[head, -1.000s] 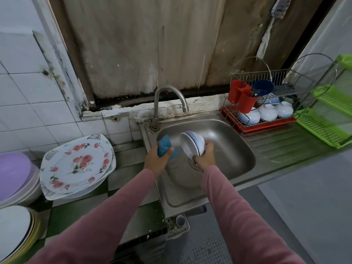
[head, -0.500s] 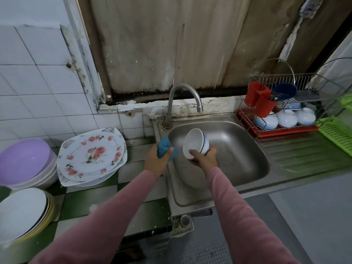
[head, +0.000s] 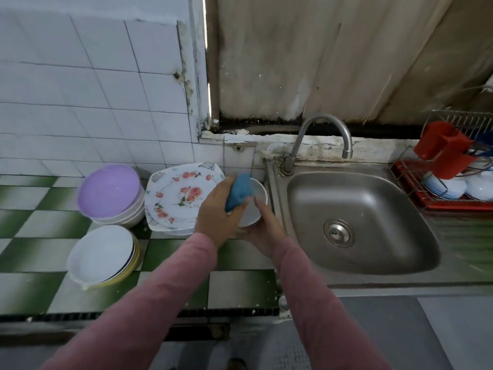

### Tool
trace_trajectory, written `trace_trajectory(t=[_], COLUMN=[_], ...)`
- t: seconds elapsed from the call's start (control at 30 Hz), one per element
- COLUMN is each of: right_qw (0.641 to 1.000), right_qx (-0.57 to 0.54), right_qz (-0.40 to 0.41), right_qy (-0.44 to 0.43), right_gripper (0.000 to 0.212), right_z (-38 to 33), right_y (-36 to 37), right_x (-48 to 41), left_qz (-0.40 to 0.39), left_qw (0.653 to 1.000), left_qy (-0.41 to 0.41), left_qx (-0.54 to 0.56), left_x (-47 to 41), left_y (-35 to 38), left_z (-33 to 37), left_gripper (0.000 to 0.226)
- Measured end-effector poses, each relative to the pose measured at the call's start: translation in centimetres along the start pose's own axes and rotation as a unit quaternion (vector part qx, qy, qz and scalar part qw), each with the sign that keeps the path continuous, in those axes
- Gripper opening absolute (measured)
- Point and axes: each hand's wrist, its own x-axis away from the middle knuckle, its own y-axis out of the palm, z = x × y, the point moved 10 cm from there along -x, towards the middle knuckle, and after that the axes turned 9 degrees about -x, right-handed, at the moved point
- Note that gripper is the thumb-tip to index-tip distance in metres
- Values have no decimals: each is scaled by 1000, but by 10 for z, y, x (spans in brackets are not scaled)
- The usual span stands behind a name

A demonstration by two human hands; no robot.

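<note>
My right hand (head: pixel 262 231) holds a small white bowl (head: pixel 254 206) from below, thumb over its near rim, just left of the steel sink (head: pixel 360 220). My left hand (head: pixel 217 212) grips a blue sponge (head: pixel 238 194) and presses it into the bowl's inside. The bowl hangs above the counter edge, next to the floral plate (head: pixel 181 196). Both arms wear pink sleeves.
On the green-and-white tiled counter (head: pixel 40 252) stand a purple-lidded stack of bowls (head: pixel 112 194) and a white plate stack (head: pixel 102 256). A tap (head: pixel 320 134) arches over the sink. A red wire dish rack (head: pixel 450 177) with bowls and red cups stands at right.
Both hands moved with the bowl and sponge from over the sink to its left edge. The sponge, beside the bowl before, now sits inside it. The view swung left.
</note>
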Motion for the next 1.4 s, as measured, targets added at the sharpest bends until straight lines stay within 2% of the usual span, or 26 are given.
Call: trace_trajectory(t=[0.07,0.13,0.2,0.3,0.4,0.47,0.53,0.6,0.7,0.8,0.9,0.97,1.03,1.1,1.17,1.23,1.3,1.33,1.4], right_qw=[998,995,996,995,997,997,996,993,989,989,991,992,991,988,985,983,982,983,984], right_qx=[-61,-96,-89,-90,-69,-73,-82,-95,-129,-137,-103,-92,-100,-130,-155,-164,-172,-171,-163], right_qz=[-22,-14,6,11,26,30,42,65,74,62,85,88,86,80,76,79,80,74,65], right_qy=[3,9,10,30,27,24,21,20,12,5,2,-5,-16,-9,-8,-12,-10,-6,7], right_gripper=[87,102,96,79,67,63,63,64,74,83,77,72,71,72,72,74,75,74,73], right_z=[12,20,25,39,47,48,51,59,68,68,69,71,70,71,73,77,85,88,93], right_y=[30,53,63,76,80,81,79,74,72,76,74,75,79,85,88,90,93,98,105], right_x=[-4,-8,-13,-18,-23,-25,-27,-28,-33,-35,-36,-38,-39,-40,-43,-45,-46,-46,-46], left_qz=[-75,-133,-191,-252,-281,-316,-360,-390,-360,-329,-331,-342,-335,-300,-214,-82,1,2,-66], left_qw=[993,985,973,957,955,943,931,918,893,889,884,901,933,949,949,943,962,975,988], left_qy=[23,-16,-63,-84,-101,-83,-46,4,82,90,95,57,-20,-101,-177,-205,-163,-141,-115], left_qx=[-85,-113,-116,-118,-5,63,36,-76,-259,-304,-316,-259,-132,11,152,250,219,173,76], left_x=[-2,2,9,16,17,22,29,34,29,27,28,27,21,16,14,14,10,8,5], left_y=[4,3,2,-2,-11,-13,-14,-12,-16,-22,-22,-23,-29,-36,-44,-62,-78,-79,-67], left_z=[-9,-24,-37,-55,-63,-61,-60,-63,-64,-68,-65,-68,-75,-81,-88,-93,-98,-101,-111], left_gripper=[58,61,63,57,43,37,36,43,60,68,61,50,43,35,26,24,39,47,60])
